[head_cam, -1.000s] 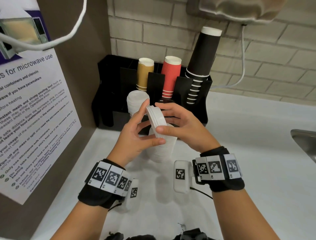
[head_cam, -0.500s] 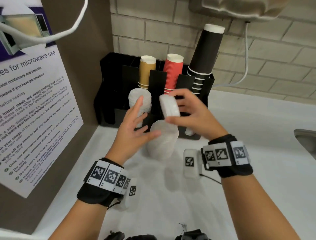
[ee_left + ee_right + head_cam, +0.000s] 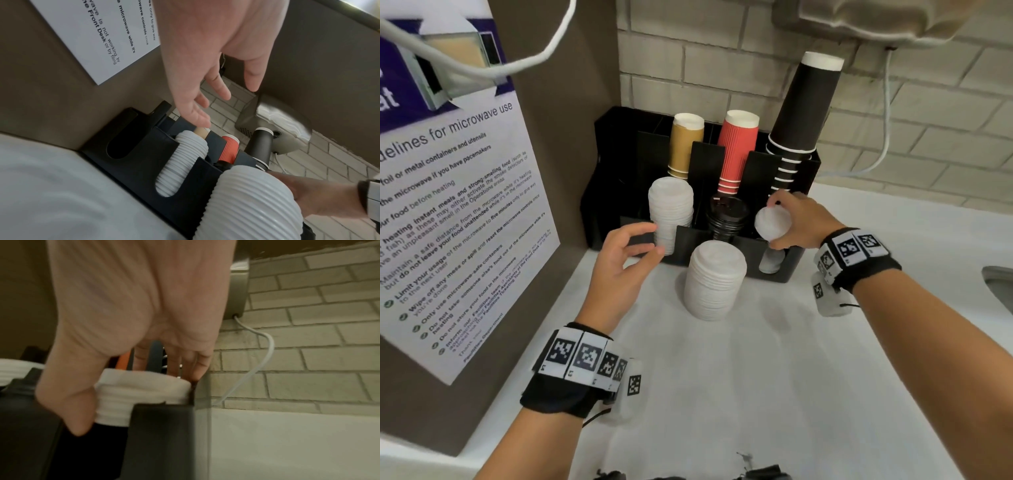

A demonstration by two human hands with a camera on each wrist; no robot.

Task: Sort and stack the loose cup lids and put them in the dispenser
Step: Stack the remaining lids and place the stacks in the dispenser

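A black dispenser (image 3: 787,270) stands against the back wall. Its left front slot holds a stack of white lids (image 3: 671,209), and black lids (image 3: 726,219) fill the middle slot. My right hand (image 3: 780,222) grips a small stack of white lids (image 3: 770,226) at the top of the right front slot. In the right wrist view this small stack (image 3: 144,394) sits partly inside the slot wall (image 3: 160,434). A taller stack of white lids (image 3: 715,281) stands on the counter before the dispenser. My left hand (image 3: 654,240) hovers left of it, fingers loosely curled, holding nothing.
Tan cups (image 3: 686,147), red cups (image 3: 738,150) and tall black cups (image 3: 801,113) stand in the dispenser's rear slots. A panel with a microwave notice (image 3: 448,205) closes the left side. A sink edge (image 3: 1000,287) shows at the right. The white counter (image 3: 756,377) stretches toward me.
Both hands held the small lid stack over the counter stack. The left hand let go, and the right hand carried it right and back to the dispenser's right front slot.
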